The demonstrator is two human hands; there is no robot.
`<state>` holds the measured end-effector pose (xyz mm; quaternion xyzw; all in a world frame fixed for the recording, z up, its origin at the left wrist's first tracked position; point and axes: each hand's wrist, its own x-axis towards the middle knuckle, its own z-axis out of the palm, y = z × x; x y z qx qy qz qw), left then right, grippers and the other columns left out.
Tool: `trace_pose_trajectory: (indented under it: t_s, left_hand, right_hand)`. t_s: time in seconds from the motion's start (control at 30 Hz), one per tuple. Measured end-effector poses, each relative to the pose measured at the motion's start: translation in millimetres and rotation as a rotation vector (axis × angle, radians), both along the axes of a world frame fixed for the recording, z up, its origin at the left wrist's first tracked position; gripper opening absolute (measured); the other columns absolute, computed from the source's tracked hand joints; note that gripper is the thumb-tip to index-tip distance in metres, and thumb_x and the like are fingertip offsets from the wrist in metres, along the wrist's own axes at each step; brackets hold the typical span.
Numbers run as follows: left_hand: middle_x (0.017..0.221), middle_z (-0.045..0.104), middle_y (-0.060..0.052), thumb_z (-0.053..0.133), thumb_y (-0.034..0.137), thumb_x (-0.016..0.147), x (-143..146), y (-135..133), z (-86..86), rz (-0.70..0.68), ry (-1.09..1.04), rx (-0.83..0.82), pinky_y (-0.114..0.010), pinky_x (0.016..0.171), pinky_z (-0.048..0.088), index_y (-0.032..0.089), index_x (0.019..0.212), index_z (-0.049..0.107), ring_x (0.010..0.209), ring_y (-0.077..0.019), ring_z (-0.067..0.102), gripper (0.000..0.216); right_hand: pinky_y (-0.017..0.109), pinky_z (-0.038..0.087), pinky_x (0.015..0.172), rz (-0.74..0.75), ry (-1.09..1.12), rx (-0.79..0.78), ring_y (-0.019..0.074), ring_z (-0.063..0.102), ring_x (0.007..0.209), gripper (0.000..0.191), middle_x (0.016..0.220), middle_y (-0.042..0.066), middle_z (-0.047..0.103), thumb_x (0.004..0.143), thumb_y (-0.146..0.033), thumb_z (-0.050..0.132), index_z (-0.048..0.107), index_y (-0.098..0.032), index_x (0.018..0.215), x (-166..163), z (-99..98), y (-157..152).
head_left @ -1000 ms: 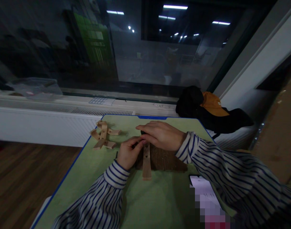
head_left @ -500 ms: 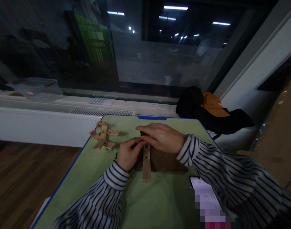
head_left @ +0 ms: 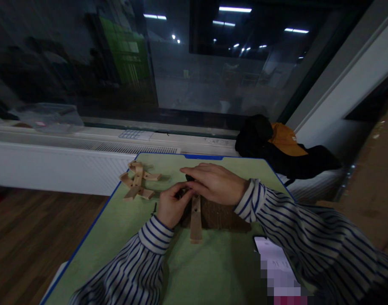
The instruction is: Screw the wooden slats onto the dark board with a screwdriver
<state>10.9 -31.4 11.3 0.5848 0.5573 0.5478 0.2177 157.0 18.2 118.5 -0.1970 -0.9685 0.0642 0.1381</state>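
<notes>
My left hand (head_left: 173,205) is closed in a pinch, its thumb and fingertips meeting at the upper part of a pale wooden strip (head_left: 196,226). What they pinch is hidden. My right hand (head_left: 217,182) lies palm down over the same spot, thumb touching the left fingertips, its fingers curled by a small black object (head_left: 189,178). Only the black object's end shows, so its kind is unclear. The strip has drilled holes and lies across a dark brown wooden board (head_left: 225,217), with its near end reaching past the board's edge.
Several joined pale wooden pieces (head_left: 137,180) sit at the table's back left. Small dark screw-like pieces (head_left: 154,209) lie beside my left wrist. A lit phone (head_left: 273,254) rests by my right forearm. Behind the green table (head_left: 194,271) are a radiator (head_left: 63,165) and an orange-and-black cap (head_left: 286,140).
Both hands stay at the same spot on the strip, with only a slight shift of the fingers. A little more of the dark screw-like pieces shows beside my left wrist.
</notes>
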Motion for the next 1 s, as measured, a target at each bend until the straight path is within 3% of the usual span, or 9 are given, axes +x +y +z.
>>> trace_pose_trajectory:
  t_s: [0.2, 0.43, 0.73, 0.87, 1.0]
  left_hand:
    - [0.065, 0.069, -0.001, 0.062, 0.029, 0.076, 1, 1, 0.1, -0.036, -0.014, 0.002, -0.021, 0.053, 0.047, 0.016, 0.083, 0.071, 0.053, -0.0123, 0.057, 0.018]
    - [0.084, 0.072, -0.004, 0.059, 0.030, 0.079, 3, 2, 2.8, -0.117, -0.016, 0.018, -0.026, 0.074, 0.052, 0.017, 0.088, 0.071, 0.077, -0.0171, 0.066, 0.020]
    - [0.076, 0.068, -0.005, 0.047, 0.024, 0.084, -16, 8, -8.6, -0.012, 0.113, -0.066, -0.027, 0.060, 0.051, 0.013, 0.099, 0.064, 0.061, -0.0156, 0.061, 0.025]
    - [0.094, 0.069, -0.009, 0.045, 0.017, 0.083, -14, 18, -14.6, -0.042, 0.248, -0.108, -0.032, 0.072, 0.052, 0.013, 0.114, 0.058, 0.074, -0.0193, 0.065, 0.034]
    - [0.093, 0.071, -0.008, 0.042, 0.017, 0.086, -10, 22, -17.1, -0.116, 0.327, -0.125, -0.033, 0.081, 0.051, 0.015, 0.107, 0.063, 0.085, -0.0218, 0.066, 0.030]
  right_hand:
    - [0.033, 0.046, 0.086, 0.023, 0.037, -0.011, 0.0183, 0.057, 0.097, 0.037, 0.107, 0.010, 0.063, 0.091, -0.020, 0.042, 0.047, -0.010, 0.126, 4, -2.2, -1]
    - [0.034, 0.046, 0.087, -0.004, 0.066, -0.007, 0.0198, 0.057, 0.100, 0.032, 0.109, 0.011, 0.063, 0.092, -0.025, 0.042, 0.051, -0.011, 0.120, 7, -8.1, 4]
    - [0.036, 0.047, 0.083, -0.003, 0.052, 0.008, 0.0206, 0.059, 0.095, 0.032, 0.101, 0.011, 0.064, 0.092, -0.024, 0.042, 0.051, -0.011, 0.121, 9, -5.5, 4]
    - [0.035, 0.047, 0.085, 0.006, 0.051, 0.009, 0.0198, 0.058, 0.096, 0.031, 0.102, 0.011, 0.064, 0.092, -0.023, 0.043, 0.051, -0.011, 0.120, 10, -5.9, 4]
    - [0.035, 0.047, 0.086, 0.009, 0.054, 0.005, 0.0197, 0.058, 0.098, 0.032, 0.105, 0.011, 0.064, 0.092, -0.024, 0.043, 0.051, -0.012, 0.120, 12, -6.1, 3]
